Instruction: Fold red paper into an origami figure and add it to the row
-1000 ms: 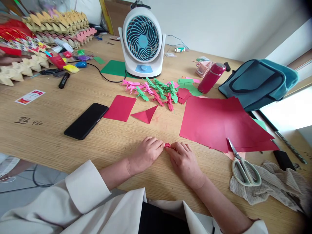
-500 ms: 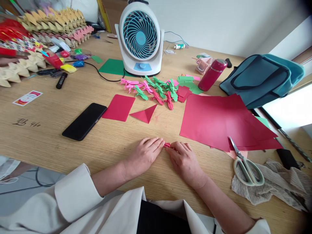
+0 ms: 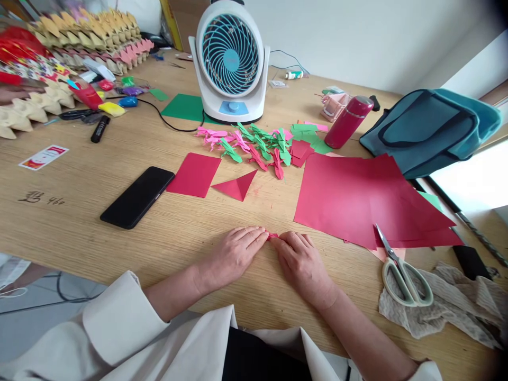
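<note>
Between my hands, on the table in front of me, is a small folded piece of red paper (image 3: 272, 236), mostly covered by fingers. My left hand (image 3: 237, 253) presses one end of it down with fingers held together. The fingers of my right hand (image 3: 300, 263) pinch the other end. Just beyond lie a folded red paper triangle (image 3: 237, 186) and a flat red paper sheet (image 3: 194, 175). Farther back is a pile of folded paper figures (image 3: 254, 142) in pink, green and red.
A black phone (image 3: 137, 197) lies to the left. Large red sheets (image 3: 357, 196) spread on the right, with scissors (image 3: 402, 275) on a cloth (image 3: 440, 312) near them. Behind stand a fan (image 3: 230, 63), a red flask (image 3: 349, 121) and a teal bag (image 3: 428, 127).
The view has shifted very slightly. Both hands stay on the small folded red paper, with only slight movement of the fingers.
</note>
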The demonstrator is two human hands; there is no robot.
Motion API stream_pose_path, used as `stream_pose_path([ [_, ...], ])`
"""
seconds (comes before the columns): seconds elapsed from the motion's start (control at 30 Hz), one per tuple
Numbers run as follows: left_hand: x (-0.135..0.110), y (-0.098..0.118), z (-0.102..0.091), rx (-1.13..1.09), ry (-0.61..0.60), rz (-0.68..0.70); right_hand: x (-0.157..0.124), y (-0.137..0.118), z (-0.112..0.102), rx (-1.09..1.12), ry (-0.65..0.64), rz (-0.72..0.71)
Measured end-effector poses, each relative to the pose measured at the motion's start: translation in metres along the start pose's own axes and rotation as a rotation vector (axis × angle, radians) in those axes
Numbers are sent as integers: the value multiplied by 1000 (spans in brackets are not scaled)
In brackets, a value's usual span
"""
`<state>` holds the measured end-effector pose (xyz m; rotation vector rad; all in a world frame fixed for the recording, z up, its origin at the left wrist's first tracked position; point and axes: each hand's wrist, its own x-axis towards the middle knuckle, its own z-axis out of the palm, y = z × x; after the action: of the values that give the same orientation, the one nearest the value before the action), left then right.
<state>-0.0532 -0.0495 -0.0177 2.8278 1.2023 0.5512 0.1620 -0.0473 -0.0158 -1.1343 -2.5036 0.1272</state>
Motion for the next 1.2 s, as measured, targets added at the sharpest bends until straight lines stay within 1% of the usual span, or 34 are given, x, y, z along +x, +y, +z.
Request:
stream_pose_path([
  [0.23, -2, 0, -1, 9, 29, 19, 0, 0, 1, 29, -18, 16],
  [0.4, 0, 2, 0, -45, 42, -29, 1, -1, 2, 44, -22, 43],
  [0.47, 4, 3, 0, -85, 46, -74, 1, -1, 3, 47, -20, 47],
  [0.6, 15, 7, 0, -196, 58, -230, 1, -1, 2, 54, -14, 51],
  [0.8, 26, 8, 1, -312, 68, -357, 1, -1, 4, 54, -7, 52],
  [0.9, 28, 9, 4, -381, 111, -424, 0, 0, 5, 56, 0, 45],
  [1.03, 30, 10, 9, -416, 164, -472, -1, 0, 6, 60, 4, 42],
  [1.2, 32, 11, 11, -403, 162, -490, -1, 0, 6, 43, 3, 34],
])
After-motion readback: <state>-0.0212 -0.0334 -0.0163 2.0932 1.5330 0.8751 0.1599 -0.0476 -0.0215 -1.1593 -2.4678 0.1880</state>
